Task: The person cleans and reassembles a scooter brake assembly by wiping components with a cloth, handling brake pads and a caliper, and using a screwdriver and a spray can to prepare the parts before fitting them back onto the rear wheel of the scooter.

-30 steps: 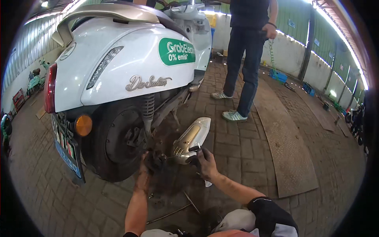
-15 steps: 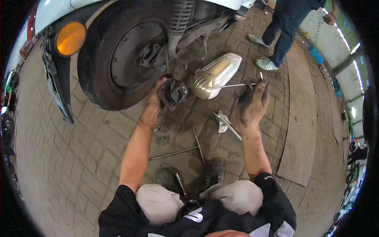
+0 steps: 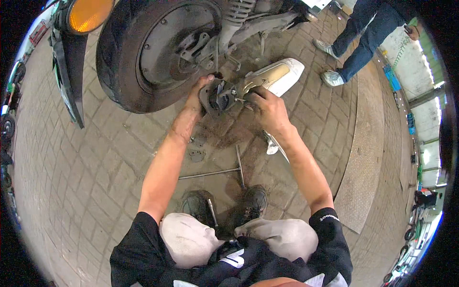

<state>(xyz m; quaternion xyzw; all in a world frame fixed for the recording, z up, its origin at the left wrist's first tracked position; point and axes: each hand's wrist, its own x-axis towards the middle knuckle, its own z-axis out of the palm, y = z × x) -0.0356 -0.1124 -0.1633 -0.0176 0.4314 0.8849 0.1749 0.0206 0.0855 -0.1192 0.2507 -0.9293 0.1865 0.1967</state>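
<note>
My left hand [image 3: 200,91] is closed around a dark, dirty brake caliper [image 3: 211,99], held above the floor beside the wheel. Close against the caliper's right side is my right hand [image 3: 267,110], palm down with its fingers pinched together. Between these fingers is a thin metal rod [image 3: 240,99], whose tip meets or nearly meets the caliper; most of it is hidden by the hand. Just behind the hands lies a white and gold plastic cover [image 3: 279,76].
The scooter's wheel [image 3: 114,71] and spring shock absorber [image 3: 236,21] stand at the far side. A T-handle wrench [image 3: 210,173] lies on the brick floor, a socket tool [image 3: 212,213] by my shoe. A person in jeans [image 3: 356,48] stands at far right beside a metal plate [image 3: 363,158].
My right hand has moved left with the thin metal rod, from well apart to the caliper. The caliper has shifted slightly right and up in view. The view itself has tilted a little.
</note>
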